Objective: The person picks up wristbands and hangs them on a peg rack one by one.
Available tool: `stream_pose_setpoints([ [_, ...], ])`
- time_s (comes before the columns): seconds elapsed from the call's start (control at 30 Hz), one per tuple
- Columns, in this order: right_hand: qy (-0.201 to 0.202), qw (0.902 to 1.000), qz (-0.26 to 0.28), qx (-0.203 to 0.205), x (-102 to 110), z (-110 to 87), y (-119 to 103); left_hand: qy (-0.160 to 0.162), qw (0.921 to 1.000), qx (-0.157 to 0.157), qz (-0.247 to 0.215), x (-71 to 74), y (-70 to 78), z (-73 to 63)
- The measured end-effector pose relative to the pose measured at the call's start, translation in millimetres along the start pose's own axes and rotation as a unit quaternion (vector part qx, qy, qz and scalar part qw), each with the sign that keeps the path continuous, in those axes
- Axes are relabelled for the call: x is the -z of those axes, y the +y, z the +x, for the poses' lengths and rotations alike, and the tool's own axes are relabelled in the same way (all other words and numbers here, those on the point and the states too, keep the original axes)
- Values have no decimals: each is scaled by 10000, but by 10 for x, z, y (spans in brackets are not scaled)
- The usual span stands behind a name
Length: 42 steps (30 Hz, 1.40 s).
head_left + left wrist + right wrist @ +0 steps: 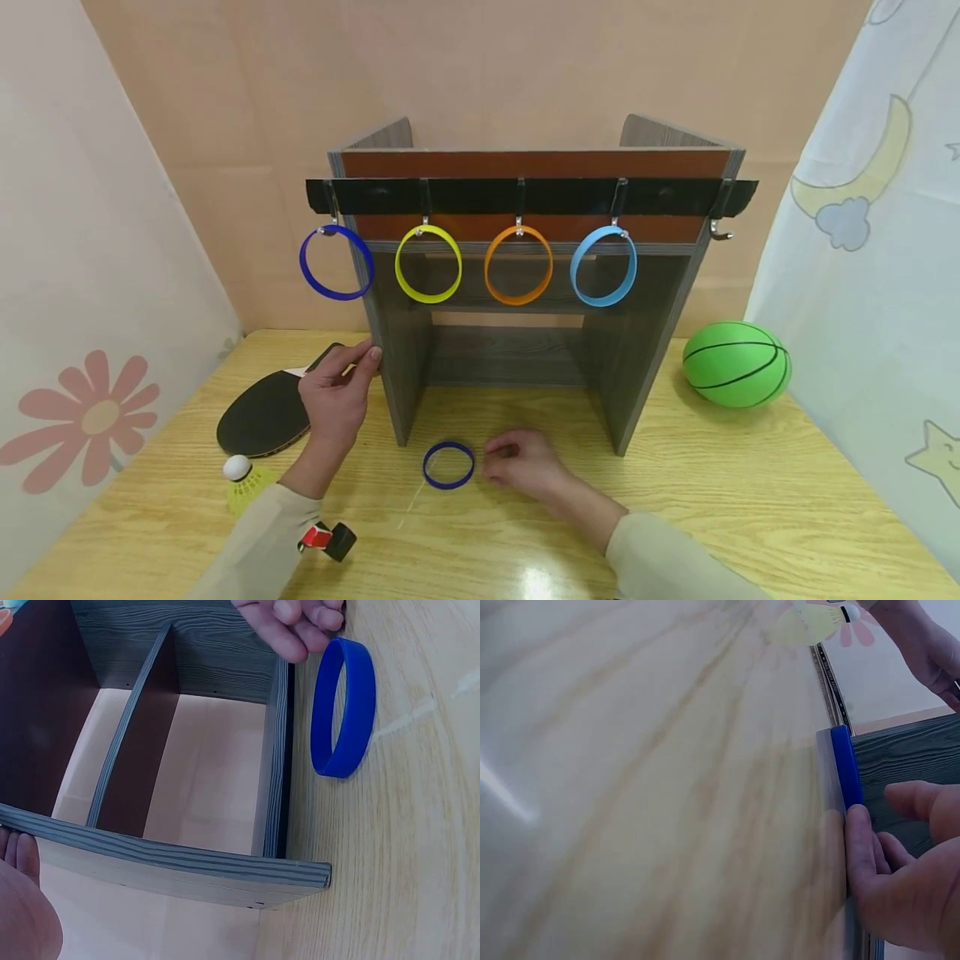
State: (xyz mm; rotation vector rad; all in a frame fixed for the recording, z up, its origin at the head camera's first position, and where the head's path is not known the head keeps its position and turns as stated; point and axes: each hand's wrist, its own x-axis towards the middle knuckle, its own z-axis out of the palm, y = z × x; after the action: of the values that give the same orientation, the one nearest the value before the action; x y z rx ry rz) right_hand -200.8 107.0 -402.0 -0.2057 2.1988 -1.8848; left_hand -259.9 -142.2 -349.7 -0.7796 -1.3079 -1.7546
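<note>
A blue wristband (pixel 448 486) lies on the wooden table in front of a grey wood-grain shelf (pixel 663 333). Just right of the band rests my right hand (pixel 528 467), low over the table, thumb and fingers loosely bent with nothing between them. In the right wrist view a fingertip is right at the end of the band (pixel 846 765). With thumb and fingers, my left hand (pixel 337 392) grips the front edge of the shelf's left side panel; the left wrist view shows its fingers (pixel 26 859) partly hidden by that panel.
Dark blue (pixel 341 296), yellow (pixel 429 299), orange (pixel 519 302) and light blue (pixel 602 302) wristbands hang from hooks on a black strip (pixel 472 196). A bare hook (pixel 722 233) ends the row. A paddle (pixel 262 412) and shuttlecock (pixel 247 483) lie left; a green ball (pixel 737 364) sits right.
</note>
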Motion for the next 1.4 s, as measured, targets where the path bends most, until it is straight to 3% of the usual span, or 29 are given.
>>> stream_pose_setpoints([
  [0.3, 26, 9999, -143, 35, -71, 101, -30, 27, 10000, 25, -54, -3, -2, -19],
  [0.53, 52, 9937, -1045, 398, -109, 129, -59, 65, 9999, -31, 101, 13, -1, -11],
  [0.87, 290, 9817, -1779, 613, -168, 159, -57, 48, 10000, -47, 23, 5, 6, -17],
  [1.17, 505, 9791, -1918, 446, -197, 156, -85, 48, 9999, -71, 120, 8, 1, -5],
  [1.4, 441, 9903, -1278, 321, -175, 180, -44, 83, 9998, -82, 138, 2, -13, 3],
])
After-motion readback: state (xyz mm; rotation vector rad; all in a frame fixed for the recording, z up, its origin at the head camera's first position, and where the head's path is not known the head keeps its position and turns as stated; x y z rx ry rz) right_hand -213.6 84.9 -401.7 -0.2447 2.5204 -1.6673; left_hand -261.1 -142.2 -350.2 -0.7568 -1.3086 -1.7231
